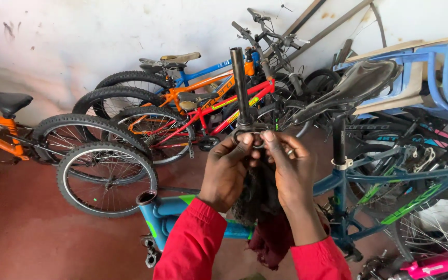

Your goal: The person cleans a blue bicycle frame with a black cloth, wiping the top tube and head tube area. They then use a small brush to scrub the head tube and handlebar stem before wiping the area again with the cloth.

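Up close, both hands' fingers pinching black seatpost [240,85] base, dark rag [265,228] half hidden, clamp detail unclear.

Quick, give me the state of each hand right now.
Left hand: closed, gripping the base of a black bike fork and a dark rag.
Right hand: closed, fingertips pinching the same fork base.

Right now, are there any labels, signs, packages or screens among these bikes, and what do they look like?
No packages, signs or screens.
Blue frame: green lettering band along the right tubes.
Red bike: yellow decal on its sloping tube.
Orange bike: dark lettering on its tube, behind the red one.
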